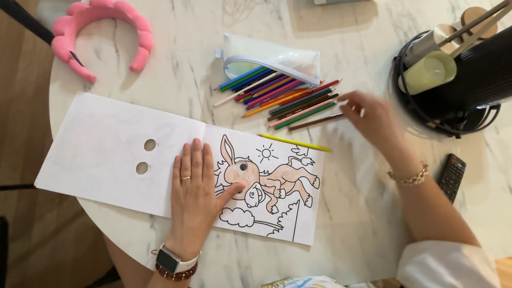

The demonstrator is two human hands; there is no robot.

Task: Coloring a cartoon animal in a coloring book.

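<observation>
Left hand [194,184] lies flat, fingers spread, pinning the colouring book [160,160] open. Right hand [373,120], blurred, reaches the loose coloured pencils [282,96]; its grip cannot be told.

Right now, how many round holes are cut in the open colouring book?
3: two in the blank left page, one above the other, and one at the donkey's eye on the right page. The left hand may cover others.

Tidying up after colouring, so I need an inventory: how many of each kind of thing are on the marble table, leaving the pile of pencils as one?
Open colouring book: 1
Coloured pencil pile: 1
Loose yellow pencil: 1
Clear pencil pouch: 1
Pink padded headband: 1
Black remote control: 1
Black wire basket: 1
Total: 7
</observation>
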